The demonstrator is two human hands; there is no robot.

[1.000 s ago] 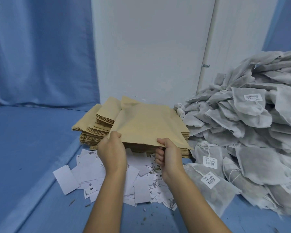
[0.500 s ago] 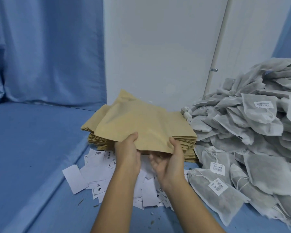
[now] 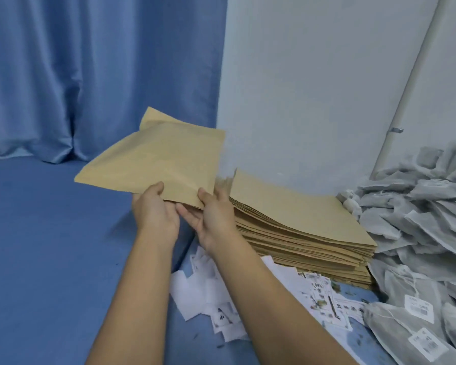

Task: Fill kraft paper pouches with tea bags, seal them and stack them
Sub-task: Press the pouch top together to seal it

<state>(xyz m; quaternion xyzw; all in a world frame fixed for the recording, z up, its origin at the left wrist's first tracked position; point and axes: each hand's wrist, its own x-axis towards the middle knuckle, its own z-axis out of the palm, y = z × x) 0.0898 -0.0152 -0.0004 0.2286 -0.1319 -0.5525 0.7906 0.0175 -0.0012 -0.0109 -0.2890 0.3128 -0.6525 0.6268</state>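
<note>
One pouch (image 3: 156, 164) now off stack (image 3: 300, 214); left hand (image 3: 154, 212), right hand (image 3: 216, 219) gripping.

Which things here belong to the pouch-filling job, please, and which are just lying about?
Job: held kraft pouch, pouch stack, tea bag pile.
Lying about: printed paper slips, blue curtain, wall pipe.

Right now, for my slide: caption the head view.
Left hand and right hand hold a kraft pouch beside the stack and tea bags.

Left grip (image 3: 156, 214) and right grip (image 3: 217, 219) raised side by side, both pinching
</note>
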